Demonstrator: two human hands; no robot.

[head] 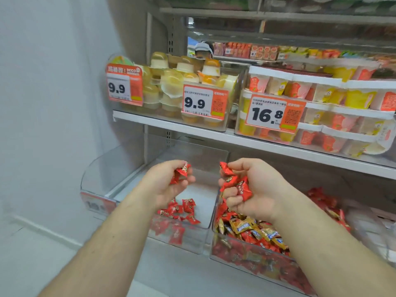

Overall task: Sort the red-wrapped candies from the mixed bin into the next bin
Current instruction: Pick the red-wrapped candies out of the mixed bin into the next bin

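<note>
Two hands were raised over two clear bins on the lower shelf. The left hand (166,182) was curled around red candies (179,173); two wrappers showed between its fingers, though more may have been hidden in the palm. It hung above the left bin (194,239). The right hand (255,189) gripped a bigger bunch of red candies (236,183), with about four wrappers showing, one poking out at the top by the thumb. It was above the wall shared by the two bins, at the left edge of the mixed bin (246,259).

In the left bin lay a small heap of sorted red candies (181,211), roughly eight to ten, all at the front; the wrappers overlapped too much for an exact count. The back of that bin's floor was bare white.

The mixed bin held a deep pile of red candies with gold candies (249,227) among them, about six gold ones visible on top. Further right, a third heap of red sweets (321,200) lay partly hidden behind the right forearm.

On the shelf above (214,136) stood three price tags: two reading 9.9 (120,88) (200,102) and one reading 16.8 (272,113), each fixed to a clear tub of jelly cups (171,82).
</note>
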